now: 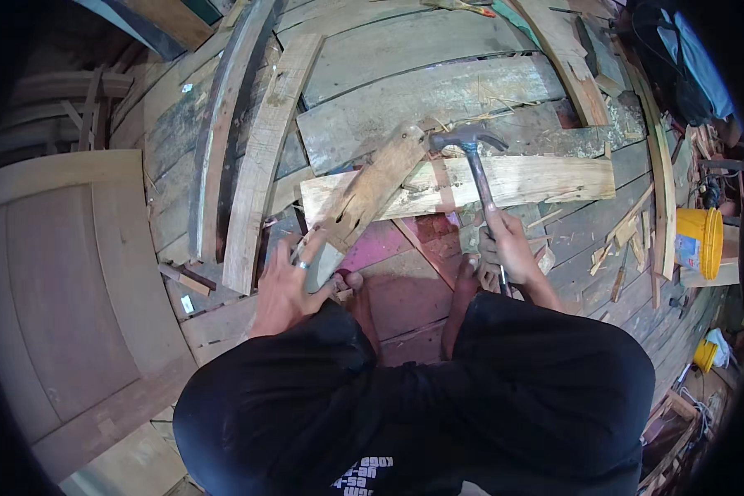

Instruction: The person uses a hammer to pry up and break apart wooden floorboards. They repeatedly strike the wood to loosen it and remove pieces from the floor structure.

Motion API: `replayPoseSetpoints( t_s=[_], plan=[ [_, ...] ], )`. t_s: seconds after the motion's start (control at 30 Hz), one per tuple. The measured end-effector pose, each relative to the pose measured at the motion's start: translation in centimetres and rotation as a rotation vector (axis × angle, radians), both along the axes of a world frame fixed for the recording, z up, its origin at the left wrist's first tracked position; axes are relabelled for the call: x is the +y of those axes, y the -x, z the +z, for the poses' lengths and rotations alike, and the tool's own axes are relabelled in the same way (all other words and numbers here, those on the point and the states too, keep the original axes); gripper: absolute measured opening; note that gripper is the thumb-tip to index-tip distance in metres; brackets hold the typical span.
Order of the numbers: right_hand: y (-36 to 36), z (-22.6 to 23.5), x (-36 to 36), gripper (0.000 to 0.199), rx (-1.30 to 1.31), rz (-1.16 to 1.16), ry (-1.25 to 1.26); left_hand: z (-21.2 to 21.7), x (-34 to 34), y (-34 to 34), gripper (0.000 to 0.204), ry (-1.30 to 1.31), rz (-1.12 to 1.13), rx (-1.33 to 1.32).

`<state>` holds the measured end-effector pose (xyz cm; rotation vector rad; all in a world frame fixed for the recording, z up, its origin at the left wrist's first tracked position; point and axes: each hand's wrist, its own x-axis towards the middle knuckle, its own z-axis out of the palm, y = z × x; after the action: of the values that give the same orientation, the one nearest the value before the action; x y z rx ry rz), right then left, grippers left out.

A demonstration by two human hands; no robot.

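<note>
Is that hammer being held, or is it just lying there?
Held: the right hand is wrapped around the lower handle of the hammer.

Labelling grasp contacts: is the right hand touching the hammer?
Touching. The head view shows the right hand wrapped around the handle of the hammer.

We count one bare left hand [284, 289] and one bare right hand [509, 248]; one dark metal claw hammer [481, 178]; one silver-coloured finger ring [302, 264]; two bare feet [360, 302]; one pale, crosswise wooden plank [537, 181]; one brown, weathered, slanting wooden board [375, 180]; two round yellow plastic containers [710, 248]; and one brown, framed wooden panel [62, 285].
</note>
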<state>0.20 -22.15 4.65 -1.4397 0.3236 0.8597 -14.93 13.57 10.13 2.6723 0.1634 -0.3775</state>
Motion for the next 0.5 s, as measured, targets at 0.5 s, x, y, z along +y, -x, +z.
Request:
replayPoseSetpoints(
  t_s=[0.5],
  plan=[
    [1.2,-2.7,-6.1,0.034,-0.173,-0.188,0.198,-4.7,8.2,-3.9,0.091,0.167,0.267,0.038]
  ],
)
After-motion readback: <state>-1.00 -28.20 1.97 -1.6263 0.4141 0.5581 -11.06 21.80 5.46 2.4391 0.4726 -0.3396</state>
